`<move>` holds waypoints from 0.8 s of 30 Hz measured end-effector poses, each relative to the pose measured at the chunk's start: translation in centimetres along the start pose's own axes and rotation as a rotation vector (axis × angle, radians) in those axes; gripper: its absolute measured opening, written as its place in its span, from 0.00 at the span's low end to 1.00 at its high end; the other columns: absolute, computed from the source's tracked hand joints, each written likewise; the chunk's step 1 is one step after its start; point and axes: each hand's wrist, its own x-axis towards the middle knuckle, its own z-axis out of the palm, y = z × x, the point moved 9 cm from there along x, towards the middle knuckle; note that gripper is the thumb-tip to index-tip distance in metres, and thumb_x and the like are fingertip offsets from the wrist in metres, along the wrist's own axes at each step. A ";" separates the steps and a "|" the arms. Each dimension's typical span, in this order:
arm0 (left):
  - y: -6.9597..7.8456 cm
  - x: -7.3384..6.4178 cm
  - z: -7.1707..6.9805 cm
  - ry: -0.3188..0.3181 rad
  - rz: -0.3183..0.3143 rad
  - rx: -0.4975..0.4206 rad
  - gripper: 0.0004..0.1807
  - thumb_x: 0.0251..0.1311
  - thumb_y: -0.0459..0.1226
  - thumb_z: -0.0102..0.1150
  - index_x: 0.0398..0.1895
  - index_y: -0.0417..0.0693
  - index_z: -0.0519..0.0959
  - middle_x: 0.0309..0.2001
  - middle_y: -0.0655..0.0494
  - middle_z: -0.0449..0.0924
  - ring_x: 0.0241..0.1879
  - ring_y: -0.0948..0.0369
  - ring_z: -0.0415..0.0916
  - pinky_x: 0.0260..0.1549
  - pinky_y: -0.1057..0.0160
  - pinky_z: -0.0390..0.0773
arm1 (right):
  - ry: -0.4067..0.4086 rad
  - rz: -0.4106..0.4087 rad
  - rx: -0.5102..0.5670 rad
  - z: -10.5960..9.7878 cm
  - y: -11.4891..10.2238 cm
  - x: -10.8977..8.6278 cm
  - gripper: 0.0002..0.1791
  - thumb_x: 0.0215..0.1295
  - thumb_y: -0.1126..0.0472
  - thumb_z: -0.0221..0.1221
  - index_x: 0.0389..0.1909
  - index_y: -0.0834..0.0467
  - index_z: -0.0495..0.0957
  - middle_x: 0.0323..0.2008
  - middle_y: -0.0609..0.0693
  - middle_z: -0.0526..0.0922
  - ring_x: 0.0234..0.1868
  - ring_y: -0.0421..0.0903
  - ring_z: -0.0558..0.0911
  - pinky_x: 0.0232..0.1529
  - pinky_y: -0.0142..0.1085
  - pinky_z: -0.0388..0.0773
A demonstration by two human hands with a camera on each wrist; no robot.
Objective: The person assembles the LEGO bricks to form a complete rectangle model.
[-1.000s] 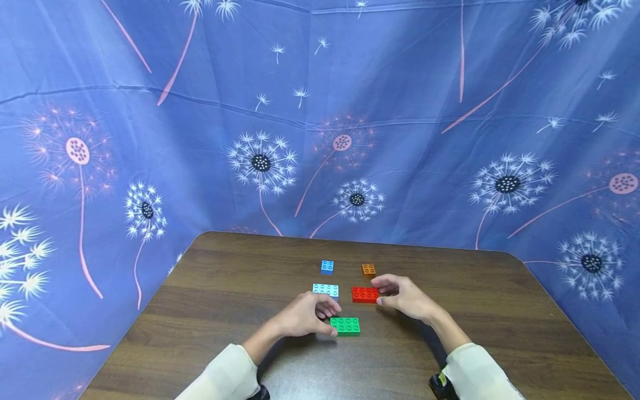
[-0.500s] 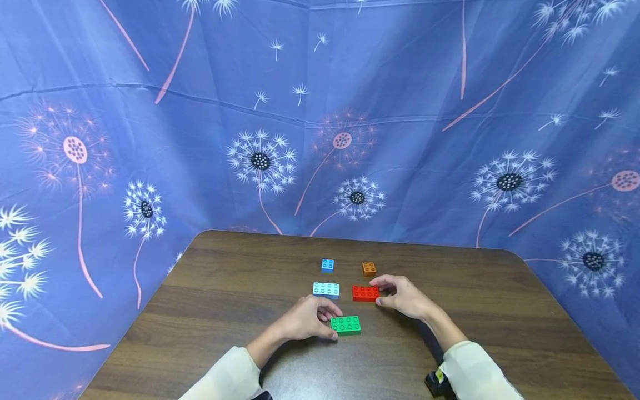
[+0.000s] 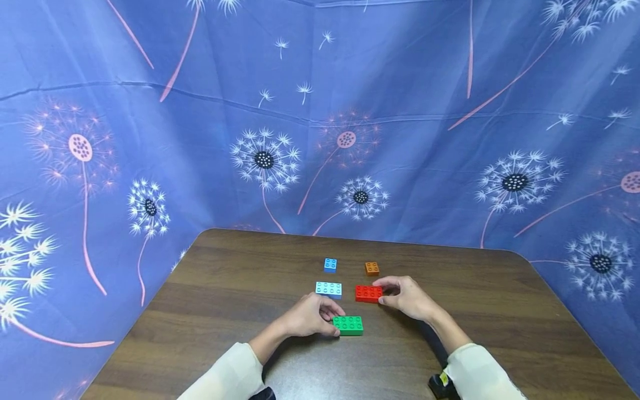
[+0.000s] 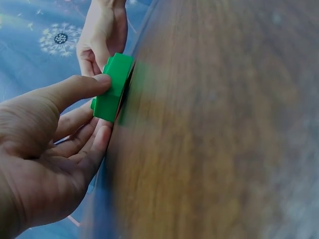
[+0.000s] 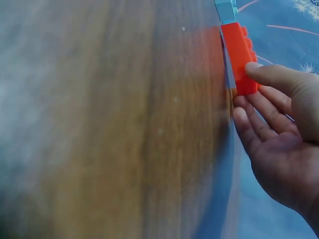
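My left hand (image 3: 311,318) pinches the left end of a green 2x4 toy building brick (image 3: 348,325) between thumb and fingers. In the left wrist view the thumb presses the near side of the green brick (image 4: 115,85), studs facing away from the table. Farther back, my right hand (image 3: 409,298) pinches the right end of a red 2x4 brick (image 3: 368,294). The right wrist view shows the thumb on the side of the red brick (image 5: 239,55), with the index finger passing behind it. Both bricks are close over the table, studs up in the head view.
A light blue 2x4 brick (image 3: 328,289) lies left of the red one. Behind them are a small blue 2x2 brick (image 3: 330,265) and an orange 2x2 brick (image 3: 371,269). The brown wooden table (image 3: 240,278) ends at a blue dandelion-print curtain (image 3: 210,183).
Both hands keep their places at the green and red bricks. Only the head view has shifted slightly.
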 end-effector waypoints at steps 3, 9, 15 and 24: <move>0.1 0.0 -0.1 -0.016 -0.005 -0.029 0.17 0.47 0.32 0.79 0.43 0.47 0.89 0.37 0.60 0.89 0.35 0.72 0.80 0.40 0.74 0.81 | -0.012 -0.024 0.015 0.0 -0.5 -0.4 0.19 0.63 0.65 0.67 0.56 0.59 0.83 0.51 0.58 0.87 0.44 0.43 0.84 0.41 0.31 0.80; 0.5 -0.1 -1.2 -0.007 -0.013 -0.069 0.16 0.50 0.32 0.78 0.44 0.48 0.89 0.42 0.57 0.90 0.39 0.70 0.82 0.42 0.74 0.81 | -0.007 -0.048 0.050 -0.5 -1.5 -1.4 0.20 0.63 0.63 0.69 0.57 0.58 0.83 0.53 0.58 0.87 0.45 0.42 0.84 0.45 0.29 0.81; 0.9 -0.3 -2.4 0.012 -0.011 -0.047 0.16 0.51 0.34 0.78 0.45 0.52 0.89 0.44 0.59 0.89 0.41 0.67 0.82 0.43 0.72 0.81 | -0.023 -0.086 0.052 -0.5 -2.5 -2.4 0.21 0.63 0.61 0.70 0.57 0.57 0.83 0.52 0.56 0.87 0.46 0.44 0.85 0.46 0.30 0.81; 1.1 -0.5 -3.0 0.030 0.015 -0.032 0.17 0.51 0.34 0.78 0.46 0.51 0.88 0.45 0.58 0.89 0.41 0.67 0.82 0.44 0.72 0.82 | -0.048 -0.129 0.079 -0.4 -3.6 -3.5 0.20 0.64 0.61 0.70 0.57 0.57 0.83 0.49 0.54 0.88 0.44 0.39 0.85 0.46 0.30 0.82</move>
